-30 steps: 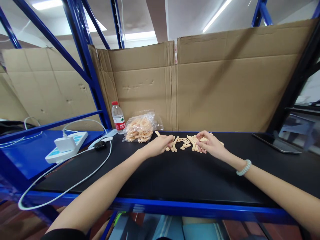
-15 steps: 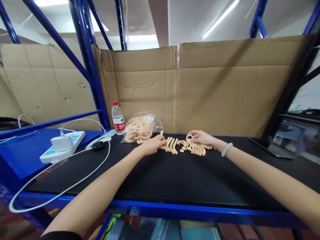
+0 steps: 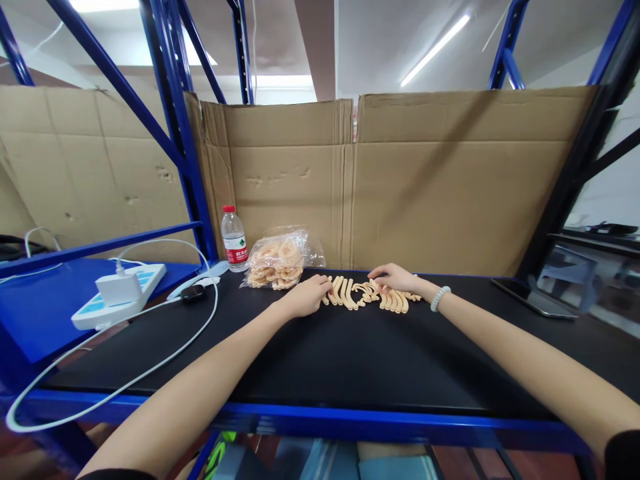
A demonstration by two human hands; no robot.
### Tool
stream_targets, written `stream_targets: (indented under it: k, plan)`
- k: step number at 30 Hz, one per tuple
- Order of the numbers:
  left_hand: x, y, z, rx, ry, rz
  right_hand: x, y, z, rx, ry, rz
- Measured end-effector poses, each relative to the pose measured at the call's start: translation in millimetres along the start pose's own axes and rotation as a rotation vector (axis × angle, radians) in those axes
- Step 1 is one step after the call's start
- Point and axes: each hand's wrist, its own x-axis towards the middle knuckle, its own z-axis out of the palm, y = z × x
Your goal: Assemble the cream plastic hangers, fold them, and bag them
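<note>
Several curved cream-coloured pieces (image 3: pixel 345 292) lie side by side on the black tabletop, near its back edge. At their left end is my left hand (image 3: pixel 309 296), its fingers together at the outermost piece; what they pinch is too small to make out. Over the ring-like pieces (image 3: pixel 367 291) in the middle hovers or rests my right hand (image 3: pixel 393 276), fingers bent downward, their tips partly hidden. A second row of curved pieces (image 3: pixel 395 301) lies just below this hand, with smaller ones reaching right under the wrist.
Behind my left hand sits a clear bag of cream rings (image 3: pixel 277 259) beside a red-capped bottle (image 3: pixel 235 240). A power strip (image 3: pixel 120 297) and looping white cable (image 3: pixel 216 303) are at left. A dark tablet (image 3: pixel 534 298) lies at right. Cardboard (image 3: pixel 450 193) stands behind.
The piece that stood upright at my left fingertips no longer shows upright. The ring raised at my right fingertips is down among the other pieces. The view has shifted slightly.
</note>
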Motion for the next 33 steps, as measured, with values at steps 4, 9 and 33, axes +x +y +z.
stream_targets:
  k: [4, 9, 33]
  plan:
    - [1.4, 16.2, 4.1, -0.051, 0.071, 0.040, -27.3, -6.5, -3.3, -0.213, 0.074, -0.232]
    - [2.8, 29.6, 21.7, -0.141, 0.021, -0.009, -62.8, -5.6, -4.1, -0.419, 0.153, -0.432]
    - [9.7, 27.6, 37.4, -0.273, 0.239, -0.167, -76.3, 33.7, -54.2, -0.528, 0.372, -0.284]
